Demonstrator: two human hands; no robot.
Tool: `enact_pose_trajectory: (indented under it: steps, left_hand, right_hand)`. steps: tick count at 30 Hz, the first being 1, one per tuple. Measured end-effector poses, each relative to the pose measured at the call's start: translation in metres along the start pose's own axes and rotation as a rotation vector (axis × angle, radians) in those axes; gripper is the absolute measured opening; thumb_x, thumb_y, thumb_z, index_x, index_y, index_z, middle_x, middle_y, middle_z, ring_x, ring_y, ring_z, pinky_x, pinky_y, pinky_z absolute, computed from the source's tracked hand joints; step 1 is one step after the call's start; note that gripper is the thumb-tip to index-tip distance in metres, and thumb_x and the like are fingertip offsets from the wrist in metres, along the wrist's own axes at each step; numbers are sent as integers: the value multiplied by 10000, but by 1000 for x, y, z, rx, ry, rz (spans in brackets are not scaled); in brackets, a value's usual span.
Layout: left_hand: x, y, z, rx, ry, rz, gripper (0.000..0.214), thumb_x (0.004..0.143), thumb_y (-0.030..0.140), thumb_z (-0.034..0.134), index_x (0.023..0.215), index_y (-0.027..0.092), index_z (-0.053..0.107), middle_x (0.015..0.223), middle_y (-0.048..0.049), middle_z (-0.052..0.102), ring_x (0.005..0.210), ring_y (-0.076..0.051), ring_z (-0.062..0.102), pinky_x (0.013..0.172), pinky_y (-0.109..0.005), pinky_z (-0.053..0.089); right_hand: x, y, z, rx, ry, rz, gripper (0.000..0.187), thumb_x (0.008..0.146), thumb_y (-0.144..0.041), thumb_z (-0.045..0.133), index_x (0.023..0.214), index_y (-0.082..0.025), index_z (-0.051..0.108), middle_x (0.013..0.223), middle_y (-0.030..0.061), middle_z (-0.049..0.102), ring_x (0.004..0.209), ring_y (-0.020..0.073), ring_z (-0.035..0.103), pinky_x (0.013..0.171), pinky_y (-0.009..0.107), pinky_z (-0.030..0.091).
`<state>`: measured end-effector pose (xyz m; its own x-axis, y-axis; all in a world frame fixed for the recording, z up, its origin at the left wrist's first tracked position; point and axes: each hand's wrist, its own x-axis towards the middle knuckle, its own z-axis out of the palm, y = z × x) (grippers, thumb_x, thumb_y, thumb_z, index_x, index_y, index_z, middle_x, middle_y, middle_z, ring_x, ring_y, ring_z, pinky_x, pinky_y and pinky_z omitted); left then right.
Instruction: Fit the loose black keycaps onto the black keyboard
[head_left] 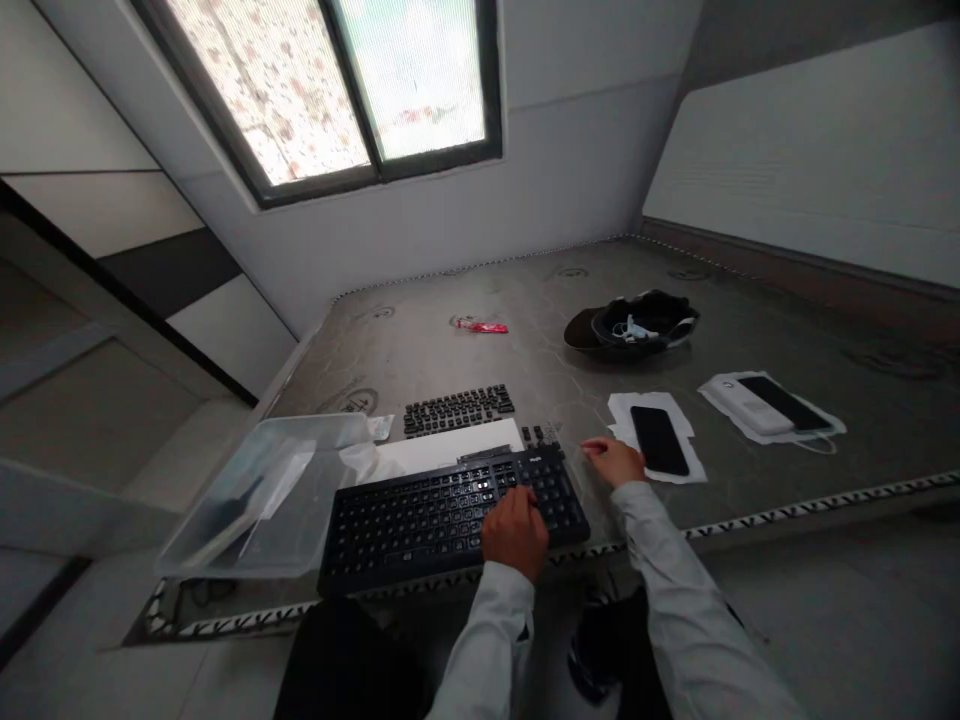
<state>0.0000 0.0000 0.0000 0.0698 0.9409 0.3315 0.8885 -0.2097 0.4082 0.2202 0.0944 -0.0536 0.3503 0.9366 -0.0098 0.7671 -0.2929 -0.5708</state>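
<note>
left hand (515, 531) rests curled on the right end of the black keyboard (450, 515), grasping nothing; right hand (615, 461) lies released on the table (787, 490) just right of it, fingertips beside loose keycaps (541, 434); a phone (659, 439) on white paper just beyond, clear lid (262, 495) far left

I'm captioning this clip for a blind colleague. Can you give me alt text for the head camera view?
A person's left hand rests on a black keyboard at a grey table's near edge; the right hand lies flat beside a black phone. Loose keycaps, a clear plastic lid and a dark cap lie around.
</note>
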Motion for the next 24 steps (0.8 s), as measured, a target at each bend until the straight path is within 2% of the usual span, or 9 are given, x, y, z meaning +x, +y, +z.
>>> enact_pose_trajectory:
  steps: [5,10,18,24]
  left_hand:
    - [0,-2,6,8,29,4,141,756,114,505,800,233,565,738,19,616,707,-138,572,660,-251,364]
    - [0,-2,8,8,57,7,134,760,117,512,787,237,563,724,28,610,688,-137,561,646,-266,347]
    - [-1,-1,7,2,55,-10,134,748,120,532,778,247,562,714,42,597,681,-139,548,634,-296,324]
    - [-1,0,4,-1,10,-46,140,747,123,530,792,248,575,741,29,616,708,-137,562,657,-294,346]
  right_hand:
    - [21,-8,22,-139,-62,-54,232,778,-374,533,899,-280,708,876,24,710,899,219,599,795,362,325]
    - [40,-21,38,-274,-59,-159,218,798,-346,546,902,-258,716,945,58,695,942,228,581,815,364,316]
    - [55,-30,50,-384,-168,-235,152,758,-320,613,810,-241,732,909,79,690,931,250,578,839,375,316]
    - [57,-24,54,-327,-185,-192,144,742,-313,616,798,-235,722,870,62,700,903,234,589,826,373,317]
